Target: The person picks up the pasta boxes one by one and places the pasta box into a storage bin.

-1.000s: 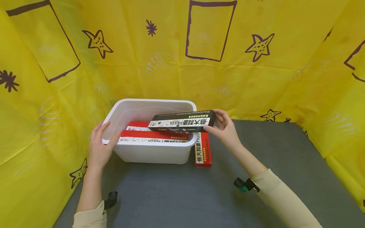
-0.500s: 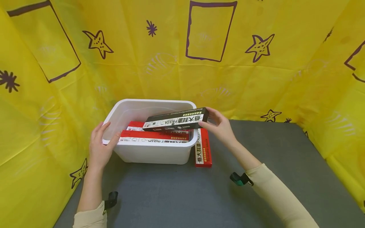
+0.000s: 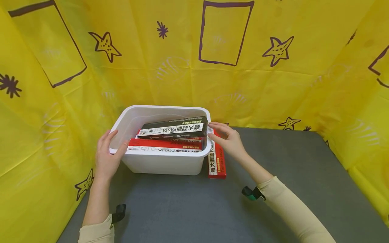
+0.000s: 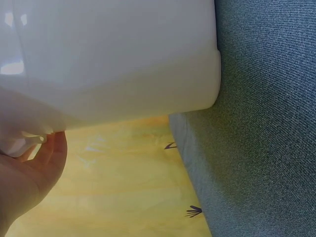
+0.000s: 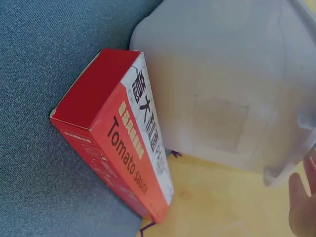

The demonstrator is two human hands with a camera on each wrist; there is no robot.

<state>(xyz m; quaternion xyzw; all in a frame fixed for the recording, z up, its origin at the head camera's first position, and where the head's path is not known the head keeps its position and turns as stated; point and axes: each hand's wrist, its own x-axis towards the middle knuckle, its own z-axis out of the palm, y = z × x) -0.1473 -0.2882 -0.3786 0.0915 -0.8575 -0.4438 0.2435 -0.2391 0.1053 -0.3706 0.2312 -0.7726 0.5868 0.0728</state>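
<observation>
A black pasta box [image 3: 173, 128] lies slightly slanted inside the white plastic bin [image 3: 161, 163], on top of red pasta boxes [image 3: 164, 144]. My left hand [image 3: 107, 155] grips the bin's left rim; in the left wrist view its fingers [image 4: 57, 153] curl at the rim. At the right rim is my right hand [image 3: 226, 138], its fingers loosely bent beside the black box's end and holding nothing. Whether it touches the rim I cannot tell. Below that hand, a red Tomato sauce pasta box [image 5: 123, 133] stands on the table against the bin's right side.
The bin rests on a dark grey cloth-covered table [image 3: 194, 209]. Yellow fabric [image 3: 170, 81] printed with stars and frames hangs behind and at both sides, close to the bin's back.
The black pasta box has moved left and down into the bin, and my right hand has let go of it at the right rim. My left hand has stayed in place.
</observation>
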